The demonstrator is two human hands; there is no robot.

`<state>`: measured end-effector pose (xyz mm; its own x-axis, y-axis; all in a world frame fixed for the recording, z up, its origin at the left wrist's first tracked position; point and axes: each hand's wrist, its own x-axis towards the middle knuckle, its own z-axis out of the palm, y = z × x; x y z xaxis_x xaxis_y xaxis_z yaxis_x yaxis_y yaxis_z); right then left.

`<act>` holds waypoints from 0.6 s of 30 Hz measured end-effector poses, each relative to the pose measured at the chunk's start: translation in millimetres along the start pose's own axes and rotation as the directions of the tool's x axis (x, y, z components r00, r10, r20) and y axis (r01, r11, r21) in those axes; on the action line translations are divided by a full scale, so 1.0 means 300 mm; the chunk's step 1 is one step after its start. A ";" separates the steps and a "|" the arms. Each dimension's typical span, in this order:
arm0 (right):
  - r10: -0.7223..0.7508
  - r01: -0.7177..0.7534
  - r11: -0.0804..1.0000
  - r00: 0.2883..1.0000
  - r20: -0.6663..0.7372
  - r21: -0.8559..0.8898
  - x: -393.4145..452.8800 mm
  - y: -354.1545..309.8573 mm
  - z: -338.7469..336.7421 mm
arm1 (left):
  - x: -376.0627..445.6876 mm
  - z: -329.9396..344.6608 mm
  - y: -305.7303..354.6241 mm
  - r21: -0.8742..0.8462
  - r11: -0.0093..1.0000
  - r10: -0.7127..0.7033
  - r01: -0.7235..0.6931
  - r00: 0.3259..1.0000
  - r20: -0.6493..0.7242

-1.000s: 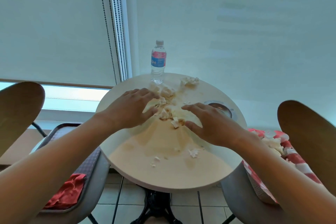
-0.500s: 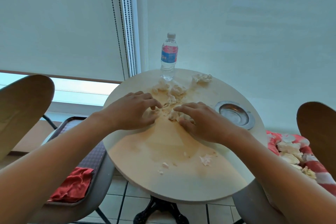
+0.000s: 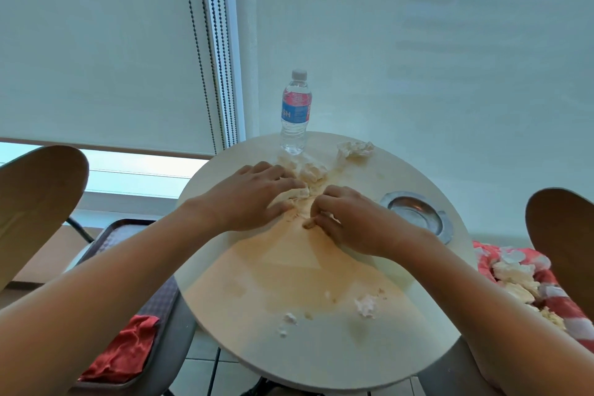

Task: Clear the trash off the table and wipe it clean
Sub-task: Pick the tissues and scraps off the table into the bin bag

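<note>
Crumpled white paper scraps (image 3: 308,172) lie piled at the middle of the round pale table (image 3: 418,357). My left hand (image 3: 254,196) rests over the pile's left side, its fingers curled round a scrap. My right hand (image 3: 347,219) sits to the pile's right, fingers curled and pinching small scraps against the tabletop. One more wad (image 3: 355,149) lies at the far edge. Small bits (image 3: 366,305) lie on the near half, where the surface shows a brownish stain.
A water bottle (image 3: 295,112) stands at the far edge. A metal ashtray (image 3: 418,215) sits at the right. A red-and-white bag with paper waste (image 3: 520,280) lies on the right chair. A tray with a red cloth (image 3: 125,350) lies on the left chair.
Both hands have closed in on the paper pile, fingers curling round scraps. The view has shifted, so the table sits lower and more to the right.
</note>
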<state>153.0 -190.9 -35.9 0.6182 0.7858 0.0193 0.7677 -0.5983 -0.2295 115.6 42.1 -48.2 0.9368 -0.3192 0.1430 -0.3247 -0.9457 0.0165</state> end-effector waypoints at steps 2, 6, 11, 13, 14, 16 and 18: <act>-0.004 0.004 1.000 0.999 -0.037 -0.002 -0.012 0.017 -0.018 | 0.024 0.005 0.005 -0.002 1.000 0.022 -0.022 1.000 0.020; 0.046 -0.046 0.999 0.998 -0.054 0.005 -0.051 0.033 -0.063 | 0.064 0.015 0.019 -0.006 0.999 0.053 -0.053 0.997 0.049; 0.070 -0.072 0.997 0.995 0.074 0.020 -0.092 0.022 -0.075 | 0.088 0.020 0.031 -0.018 0.997 0.082 -0.081 0.995 0.051; 0.046 -0.048 0.998 0.996 0.077 0.029 -0.101 0.021 -0.067 | 0.093 0.021 0.031 -0.021 0.996 0.084 -0.084 0.996 0.032; 0.035 -0.037 0.999 0.997 0.070 0.033 -0.101 0.022 -0.062 | 0.095 0.021 0.031 -0.024 0.996 0.086 -0.086 0.996 0.023; 0.026 -0.028 0.999 0.999 0.044 0.043 -0.097 0.024 -0.055 | 0.098 0.021 0.029 -0.031 0.995 0.094 -0.093 0.996 0.003; 0.024 -0.024 0.999 1.000 0.012 0.047 -0.091 0.029 -0.052 | 0.102 0.019 0.023 -0.017 0.995 0.101 -0.101 0.995 -0.020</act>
<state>145.5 -220.0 -23.3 0.6342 0.7731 0.0018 0.7436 -0.6094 -0.2753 142.6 25.5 -49.3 0.8966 -0.4115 0.1636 -0.4198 -0.9074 0.0187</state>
